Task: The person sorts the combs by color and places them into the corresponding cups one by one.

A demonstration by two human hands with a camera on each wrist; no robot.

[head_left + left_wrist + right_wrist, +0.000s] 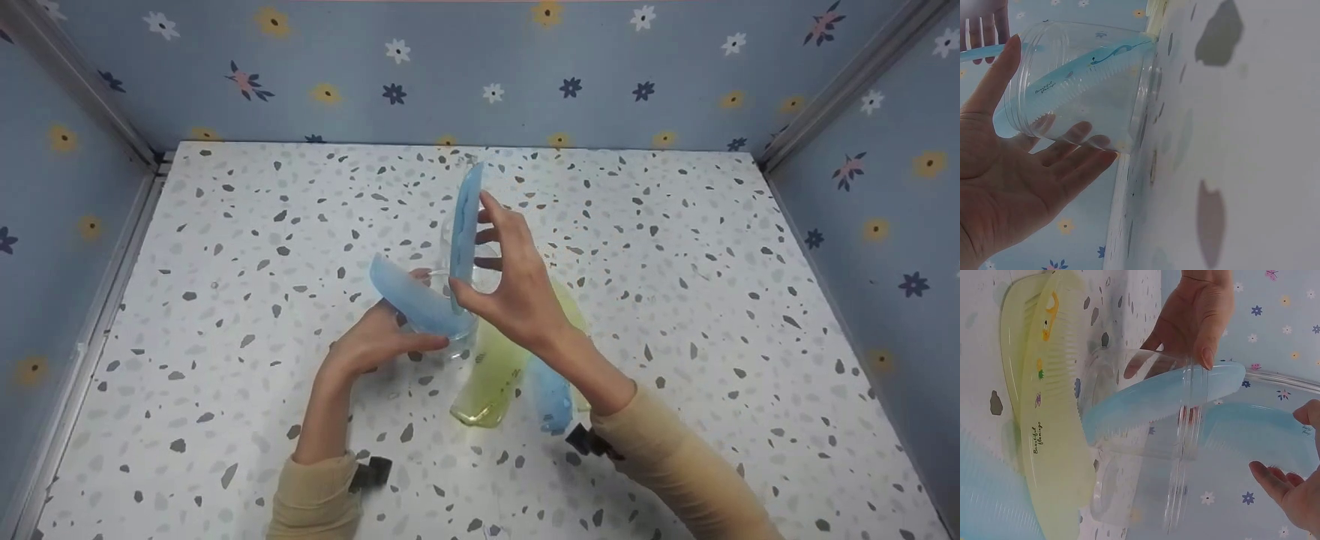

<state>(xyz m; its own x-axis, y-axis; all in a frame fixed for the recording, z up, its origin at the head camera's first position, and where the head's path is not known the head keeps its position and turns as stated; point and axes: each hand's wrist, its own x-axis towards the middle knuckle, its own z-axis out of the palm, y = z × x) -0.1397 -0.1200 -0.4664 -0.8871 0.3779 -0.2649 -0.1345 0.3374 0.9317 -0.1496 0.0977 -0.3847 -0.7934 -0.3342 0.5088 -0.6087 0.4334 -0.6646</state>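
Note:
My left hand (371,341) steadies a clear plastic jar (1112,121), thumb on one side by the rim and fingers on the other. A blue comb (416,296) leans inside this jar, its upper end sticking out past the rim. Above and to the right, my right hand (521,292) pinches another blue comb (466,217) between thumb and fingers, holding it upright near the jar's mouth. In the right wrist view that raised comb (1252,433) is beyond the rim, outside the jar.
A second clear jar (1134,489) stands beside the held one. Yellow-green combs (495,375) lie on the speckled tabletop (262,217) below my right hand, with another blue comb (551,394) next to them. Flowered blue panels (450,67) wall the table at the back and sides.

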